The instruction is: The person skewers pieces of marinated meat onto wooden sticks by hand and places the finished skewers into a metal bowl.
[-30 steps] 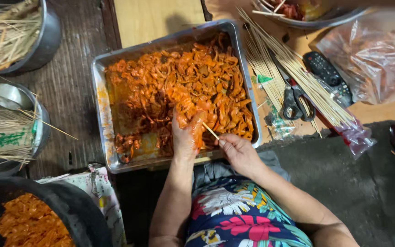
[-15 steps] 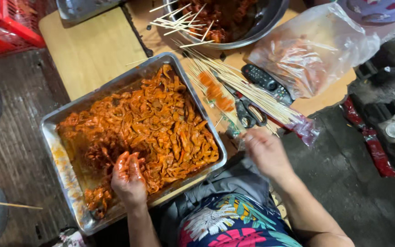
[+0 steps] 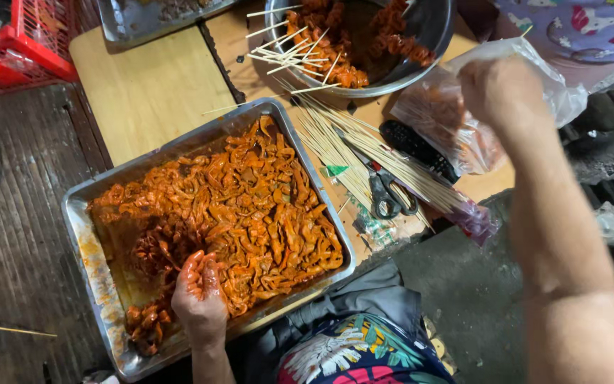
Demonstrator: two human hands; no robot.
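A steel tray [image 3: 74,220] on a wooden table [image 3: 151,92] holds orange marinated meat pieces [image 3: 257,206]. My left hand [image 3: 199,295], smeared with sauce, lies in the tray's near left part with its fingers curled into the meat. My right hand [image 3: 502,89] is raised and blurred over a clear plastic bag [image 3: 456,131], near a steel bowl [image 3: 431,50] of skewered meat [image 3: 328,46]. What its fingers hold is hidden. A bundle of bare bamboo skewers [image 3: 357,153] lies right of the tray.
Scissors [image 3: 386,197] and a black remote control [image 3: 417,146] lie on and beside the skewers. A red basket [image 3: 30,43] and another tray [image 3: 147,21] sit at the back. A person in patterned cloth [image 3: 577,28] is at the top right.
My right hand has lifted from the skewer bundle up and to the right, towards the bag and bowl. My left hand stays in the meat. The view has tilted further toward the bowl.
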